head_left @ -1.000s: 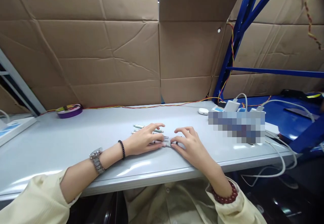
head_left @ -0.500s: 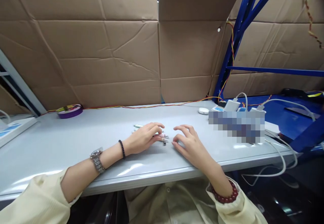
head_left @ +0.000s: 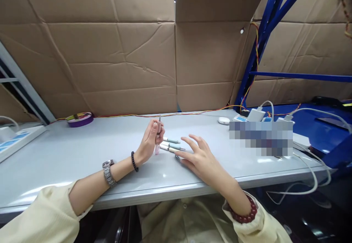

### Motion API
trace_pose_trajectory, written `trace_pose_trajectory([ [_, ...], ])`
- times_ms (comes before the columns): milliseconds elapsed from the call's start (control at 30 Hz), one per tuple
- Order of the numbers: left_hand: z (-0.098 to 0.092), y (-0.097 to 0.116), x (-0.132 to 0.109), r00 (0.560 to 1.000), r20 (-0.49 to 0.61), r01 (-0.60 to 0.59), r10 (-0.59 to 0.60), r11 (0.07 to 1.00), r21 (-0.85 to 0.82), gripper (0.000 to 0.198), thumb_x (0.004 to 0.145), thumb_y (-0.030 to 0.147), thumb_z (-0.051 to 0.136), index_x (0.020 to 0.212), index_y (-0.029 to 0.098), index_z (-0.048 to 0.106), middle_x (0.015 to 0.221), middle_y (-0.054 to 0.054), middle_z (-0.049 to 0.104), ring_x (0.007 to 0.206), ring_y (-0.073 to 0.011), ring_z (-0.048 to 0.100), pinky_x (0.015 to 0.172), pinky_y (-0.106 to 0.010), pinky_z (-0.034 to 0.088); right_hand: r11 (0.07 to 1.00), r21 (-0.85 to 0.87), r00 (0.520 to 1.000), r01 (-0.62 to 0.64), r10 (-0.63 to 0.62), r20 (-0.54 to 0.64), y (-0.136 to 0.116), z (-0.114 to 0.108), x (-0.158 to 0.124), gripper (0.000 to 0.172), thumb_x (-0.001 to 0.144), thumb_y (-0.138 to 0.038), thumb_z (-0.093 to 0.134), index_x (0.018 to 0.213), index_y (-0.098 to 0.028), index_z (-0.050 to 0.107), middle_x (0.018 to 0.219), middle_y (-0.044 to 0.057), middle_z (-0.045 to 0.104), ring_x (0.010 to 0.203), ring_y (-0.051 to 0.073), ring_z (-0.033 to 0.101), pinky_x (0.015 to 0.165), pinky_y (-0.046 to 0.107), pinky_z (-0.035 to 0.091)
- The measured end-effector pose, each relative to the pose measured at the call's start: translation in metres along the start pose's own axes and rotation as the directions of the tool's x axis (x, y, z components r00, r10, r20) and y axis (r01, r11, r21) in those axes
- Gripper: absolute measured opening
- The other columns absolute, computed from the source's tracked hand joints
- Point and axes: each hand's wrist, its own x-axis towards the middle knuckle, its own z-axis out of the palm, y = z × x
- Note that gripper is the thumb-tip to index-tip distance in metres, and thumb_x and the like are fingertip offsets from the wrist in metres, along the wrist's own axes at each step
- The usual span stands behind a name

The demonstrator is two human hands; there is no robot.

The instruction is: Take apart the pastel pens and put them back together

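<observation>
Standing nearly upright, the pink pen [head_left: 159,126] is clasped in the left hand [head_left: 150,140] — other pens [head_left: 173,146] lie crosswise toward the right hand [head_left: 202,158], its hold on a grey part [head_left: 177,157] unclear.

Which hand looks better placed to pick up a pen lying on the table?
Probably the right hand: it is beside the lying pens, while the left hand holds a pink pen upright.

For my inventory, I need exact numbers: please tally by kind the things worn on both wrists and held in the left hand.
Watch: 1
Black bracelet and dark red bracelet: 2
Pink pen in left hand: 1
Total: 4
</observation>
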Motion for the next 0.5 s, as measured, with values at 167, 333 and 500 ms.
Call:
trace_pose_trajectory([
  [167, -0.001, -0.001, 0.006, 0.998, -0.034, 0.043, -0.047, 0.992, -0.123, 0.043, 0.088, 0.055, 0.039, 0.065, 0.018, 0.039, 0.061, 0.002, 0.04, 0.05, -0.0099, 0.037, 0.05, -0.022, 0.037, 1.0, 0.019, 1.0, -0.008, 0.008, -0.022, -0.005, 0.004, 0.001, 0.013, 0.085, -0.023, 0.057, 0.083, -0.026, 0.069, 0.117, 0.005, 0.057, 0.12, 0.028, 0.039, 0.096, 0.048, 0.038],
  [333, 0.0, -0.007, 0.007, 0.988, 0.042, 0.155, -0.151, 0.977, -0.145, 0.045, 0.087, 0.056, 0.041, 0.064, 0.018, 0.045, 0.059, 0.001, 0.043, 0.056, -0.0124, 0.042, 0.051, -0.023, 0.038, 0.994, 0.028, 0.995, -0.102, 0.102, -0.004, -0.003, 0.004, -0.002, 0.017, 0.081, -0.023, 0.061, 0.098, -0.022, 0.064, 0.115, 0.007, 0.056, 0.112, 0.027, 0.044, 0.092, 0.046, 0.042],
  [500, -0.001, -0.011, 0.006, 0.968, 0.105, 0.241, -0.228, 0.962, -0.132, 0.043, 0.087, 0.057, 0.041, 0.067, 0.018, 0.045, 0.056, 0.002, 0.041, 0.054, -0.0128, 0.043, 0.049, -0.023, 0.038, 0.992, 0.068, 0.994, -0.105, 0.105, 0.006, -0.005, 0.002, -0.002, 0.008, 0.083, -0.019, 0.058, 0.088, -0.022, 0.063, 0.113, 0.007, 0.057, 0.11, 0.027, 0.045, 0.09, 0.044, 0.043],
])
